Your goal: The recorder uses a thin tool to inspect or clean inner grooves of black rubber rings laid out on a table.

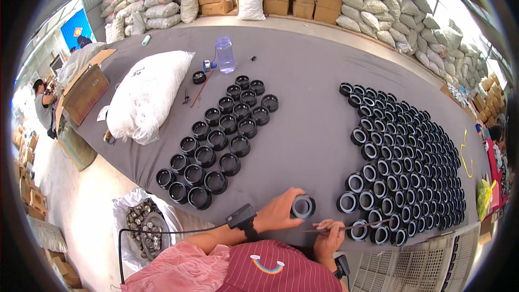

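My left hand (280,211) is closed round the side of a black ring (311,206) with a grey inner ring, tilted up near the table's front edge. Just right of it, my right hand (327,236) grips a thin, dark, rod-like tool (372,224). One end of the tool points toward the held ring, and the other reaches over the nearest rings on the right. A big cluster of black rings with grey inner rings (387,205) covers the table's right side. To the left stand several rows of black rings (205,157) showing no grey lining.
Behind the left rows lie a stuffed white plastic bag (148,94), a bluish bottle (225,55) and a thin reddish stick (201,91). Below the table's left edge, a lined container holds metal parts (145,227). Perforated crates (416,267) stand at front right. A person (44,103) is far left.
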The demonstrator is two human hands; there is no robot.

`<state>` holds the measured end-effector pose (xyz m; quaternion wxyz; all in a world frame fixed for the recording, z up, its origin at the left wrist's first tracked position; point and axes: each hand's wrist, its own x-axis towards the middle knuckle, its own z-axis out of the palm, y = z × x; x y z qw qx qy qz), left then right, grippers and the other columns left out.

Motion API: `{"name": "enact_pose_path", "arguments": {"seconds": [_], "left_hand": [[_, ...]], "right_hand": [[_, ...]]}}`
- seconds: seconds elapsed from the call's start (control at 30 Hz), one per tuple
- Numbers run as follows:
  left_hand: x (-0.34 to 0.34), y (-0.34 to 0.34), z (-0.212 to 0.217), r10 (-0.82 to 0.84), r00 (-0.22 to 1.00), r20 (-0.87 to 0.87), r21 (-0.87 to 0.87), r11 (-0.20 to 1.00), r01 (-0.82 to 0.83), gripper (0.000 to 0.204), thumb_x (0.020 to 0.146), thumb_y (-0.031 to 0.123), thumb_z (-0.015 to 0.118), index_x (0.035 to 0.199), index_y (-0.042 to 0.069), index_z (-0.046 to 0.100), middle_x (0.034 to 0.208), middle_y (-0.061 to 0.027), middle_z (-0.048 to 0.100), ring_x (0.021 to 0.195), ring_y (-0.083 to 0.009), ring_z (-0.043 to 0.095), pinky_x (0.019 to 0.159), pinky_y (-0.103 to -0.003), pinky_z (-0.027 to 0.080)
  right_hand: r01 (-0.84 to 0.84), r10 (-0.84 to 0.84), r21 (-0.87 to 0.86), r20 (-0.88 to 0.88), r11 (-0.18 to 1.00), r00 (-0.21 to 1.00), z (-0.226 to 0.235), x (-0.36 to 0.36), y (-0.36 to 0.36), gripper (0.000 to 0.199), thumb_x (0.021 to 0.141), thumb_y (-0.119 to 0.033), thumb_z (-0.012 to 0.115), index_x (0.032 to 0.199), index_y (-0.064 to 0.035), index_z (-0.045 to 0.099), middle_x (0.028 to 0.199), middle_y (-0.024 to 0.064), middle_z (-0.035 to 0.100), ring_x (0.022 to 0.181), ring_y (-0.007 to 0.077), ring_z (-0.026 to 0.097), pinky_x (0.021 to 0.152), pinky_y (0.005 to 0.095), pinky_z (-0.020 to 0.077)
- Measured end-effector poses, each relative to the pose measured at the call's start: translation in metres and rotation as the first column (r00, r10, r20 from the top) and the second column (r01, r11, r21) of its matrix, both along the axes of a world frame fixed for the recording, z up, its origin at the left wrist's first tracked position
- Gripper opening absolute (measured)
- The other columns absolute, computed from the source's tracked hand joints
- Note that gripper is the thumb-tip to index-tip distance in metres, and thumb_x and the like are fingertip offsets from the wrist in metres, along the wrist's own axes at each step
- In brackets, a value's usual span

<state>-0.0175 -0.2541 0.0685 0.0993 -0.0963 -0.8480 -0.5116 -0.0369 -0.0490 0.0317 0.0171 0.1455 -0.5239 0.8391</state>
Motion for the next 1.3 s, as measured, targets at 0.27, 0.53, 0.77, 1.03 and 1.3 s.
{"name": "enact_pose_path", "arguments": {"seconds": [0.27, 0.53, 0.77, 1.03, 1.3], "left_hand": [[-0.19, -0.083, 0.037, 0.242, 0.959, -0.15, -0.606, 0.743, -0.283, 0.055, 0.071, 0.022, 0.078, 0.119, 0.008, 0.055, 0.114, -0.0172, 0.061, 0.107, -0.0356, 0.058, 0.093, -0.047, 0.044], [-0.287, -0.152, -0.017, 0.284, 0.918, -0.276, -0.822, 0.424, -0.379, 0.059, 0.09, 0.016, 0.063, 0.146, 0.019, 0.045, 0.153, -0.0193, 0.039, 0.142, -0.0353, 0.037, 0.114, -0.054, 0.028], [-0.292, -0.199, -0.014, 0.437, 0.853, -0.287, -0.913, 0.144, -0.381, 0.057, 0.095, 0.013, 0.042, 0.152, 0.011, 0.037, 0.157, -0.0163, 0.035, 0.144, -0.0346, 0.034, 0.117, -0.06, 0.021], [-0.298, -0.194, -0.003, 0.599, 0.787, -0.15, -0.977, 0.032, -0.211, 0.059, 0.098, 0.02, 0.039, 0.154, 0.006, 0.029, 0.159, -0.0135, 0.032, 0.146, -0.0366, 0.03, 0.118, -0.06, 0.018], [-0.234, -0.053, 0.044, 0.188, 0.981, -0.036, -0.669, 0.725, -0.164, 0.059, 0.09, 0.035, 0.066, 0.137, 0.004, 0.047, 0.142, -0.0194, 0.049, 0.132, -0.0399, 0.045, 0.108, -0.051, 0.038]], "right_hand": [[-0.128, 0.128, 0.014, -0.025, 0.992, 0.991, -0.01, -0.009, 0.002, 0.019, 0.102, -0.01, 0.045, 0.087, -0.0007, 0.048, 0.074, 0.0175, 0.059, 0.071, 0.0236, 0.058, 0.07, 0.0381, 0.0541], [-0.097, 0.097, -0.019, 0.009, 0.995, 0.995, -0.03, -0.013, 0.007, 0.025, 0.1, -0.02, 0.054, 0.084, -0.0027, 0.048, 0.066, 0.0167, 0.057, 0.068, 0.026, 0.059, 0.063, 0.0401, 0.0557], [-0.107, 0.107, -0.033, -0.005, 0.994, 0.994, -0.021, -0.014, 0.003, 0.023, 0.099, -0.018, 0.054, 0.084, -0.0013, 0.049, 0.065, 0.0177, 0.058, 0.066, 0.0267, 0.058, 0.062, 0.0397, 0.0548], [-0.096, 0.096, -0.016, 0.006, 0.995, 0.995, -0.017, -0.006, 0.008, 0.021, 0.1, -0.015, 0.05, 0.085, 0.0001, 0.049, 0.068, 0.0185, 0.059, 0.069, 0.0269, 0.058, 0.065, 0.0392, 0.0538], [-0.151, 0.148, 0.089, 0.039, 0.984, 0.988, -0.003, -0.007, 0.003, 0.019, 0.102, -0.014, 0.048, 0.091, -0.0004, 0.056, 0.083, 0.0168, 0.064, 0.074, 0.0235, 0.06, 0.072, 0.038, 0.0504]]}}
